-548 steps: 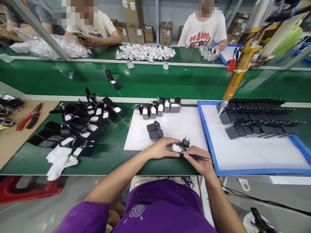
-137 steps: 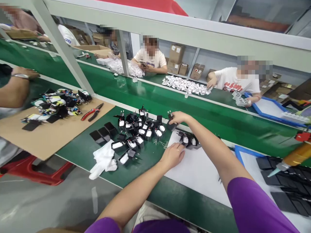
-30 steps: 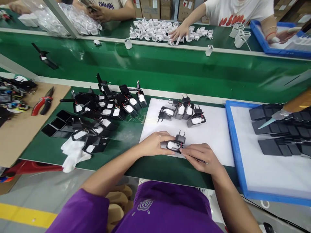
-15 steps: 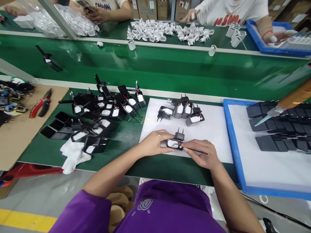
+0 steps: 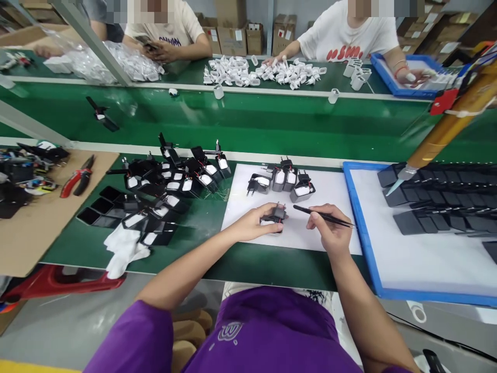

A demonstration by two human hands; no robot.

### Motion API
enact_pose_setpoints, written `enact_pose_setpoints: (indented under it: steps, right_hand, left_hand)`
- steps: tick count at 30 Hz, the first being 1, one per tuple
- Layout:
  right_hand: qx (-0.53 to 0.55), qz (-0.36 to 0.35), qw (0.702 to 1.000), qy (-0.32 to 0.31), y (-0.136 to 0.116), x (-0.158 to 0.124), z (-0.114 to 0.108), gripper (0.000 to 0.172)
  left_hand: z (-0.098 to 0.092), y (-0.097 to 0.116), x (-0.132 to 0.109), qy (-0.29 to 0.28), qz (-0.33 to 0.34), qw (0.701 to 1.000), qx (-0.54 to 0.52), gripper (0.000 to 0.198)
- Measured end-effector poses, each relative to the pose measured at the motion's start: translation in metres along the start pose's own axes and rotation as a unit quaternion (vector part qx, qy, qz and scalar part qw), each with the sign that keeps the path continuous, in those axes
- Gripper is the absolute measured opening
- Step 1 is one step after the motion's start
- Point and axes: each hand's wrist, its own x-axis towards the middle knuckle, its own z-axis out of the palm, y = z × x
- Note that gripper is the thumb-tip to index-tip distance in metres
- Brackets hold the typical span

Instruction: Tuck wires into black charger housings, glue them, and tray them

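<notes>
My left hand point(image 5: 258, 221) is closed around a black plug adapter point(image 5: 278, 213), whose pins point away from me; part of its white inside shows between my fingers. My right hand point(image 5: 333, 230) grips black tweezers point(image 5: 324, 215), their tips pointing right and apart from the adapter. Both hands are over a white sheet point(image 5: 240, 197). Just beyond them on the sheet stand several more opened adapters point(image 5: 302, 189) with white insides and pins up.
At left lie many opened black adapters point(image 5: 186, 176), a white cloth point(image 5: 123, 247) and red-handled pliers point(image 5: 77, 178). On the right a blue-rimmed tray point(image 5: 361, 228) holds rows of black cases point(image 5: 415, 220), under a hanging glue nozzle point(image 5: 404, 175). Two people sit across the green divider point(image 5: 272, 119).
My right hand has drawn back to the right, and the tweezers have turned so their tips point away from the adapter. My left thumb now covers the adapter's front. The view has tilted up.
</notes>
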Motion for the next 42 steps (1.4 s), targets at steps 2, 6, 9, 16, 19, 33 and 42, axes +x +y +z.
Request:
enact_pose_setpoints:
  steps: [2,6,9,16,19,33,42]
  right_hand:
    - [0.002,0.006,1.000,0.003,0.001,0.001,0.000,0.009]
    - [-0.018,0.012,1.000,0.003,0.002,0.001,0.001,0.009]
    - [-0.024,0.010,1.000,0.009,0.002,0.002,0.002,0.009]
    - [-0.039,0.031,0.998,0.023,0.004,0.003,0.002,0.011]
    - [-0.047,0.031,0.998,0.029,0.006,0.003,0.002,0.012]
    - [-0.118,0.003,0.993,0.022,0.003,0.004,0.003,0.014]
    - [-0.120,-0.011,0.993,0.023,0.000,0.004,0.004,0.012]
  left_hand:
    - [0.004,0.000,0.002,0.026,0.008,1.000,0.010,0.041]
    - [0.009,0.003,-0.003,0.099,0.032,0.984,0.144,0.030]
    - [0.009,0.003,-0.004,0.113,0.070,0.965,0.228,0.031]
    - [0.005,0.021,-0.012,0.028,0.152,0.870,0.468,0.043]
    - [0.007,0.035,-0.020,0.002,0.135,0.860,0.492,0.049]
    - [0.010,0.023,-0.016,0.036,0.147,0.885,0.440,0.025]
    - [0.011,0.016,-0.013,0.036,0.146,0.830,0.537,0.027]
